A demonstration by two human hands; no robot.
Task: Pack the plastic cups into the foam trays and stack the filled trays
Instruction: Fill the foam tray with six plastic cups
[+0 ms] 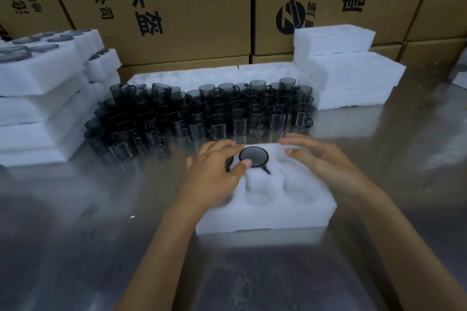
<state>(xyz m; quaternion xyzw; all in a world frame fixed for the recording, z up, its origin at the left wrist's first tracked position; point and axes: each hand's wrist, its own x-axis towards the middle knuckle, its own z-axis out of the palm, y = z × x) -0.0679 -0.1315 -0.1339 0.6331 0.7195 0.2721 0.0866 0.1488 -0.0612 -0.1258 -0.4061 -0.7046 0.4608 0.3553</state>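
Head view looks down on a shiny metal table (75,222). A white foam tray (265,212) lies flat in the middle of it, close to the person. The tray is thick and soft-looking, with round holes cut in its top. One dark, see-through cup (253,156) sits in a hole in the far row, and its round rim and thin handle show from above. The holes nearer the person have no cups in them.

The left hand (214,166) rests over the far left part of the tray, with its fingers curved and its thumb tip touching the rim of that cup. Whether it hides another cup is hard to tell. The right hand (321,159) hovers over the far right part of the tray with its fingers spread loosely, holding nothing.

Behind the tray stands a big crowd of loose cups (202,113), smoky grey with small handles. Filled trays (43,83) are piled up on the left. Plain foam trays (348,68) are piled on the right. Brown cardboard boxes (177,7) with black writing stand at the back.
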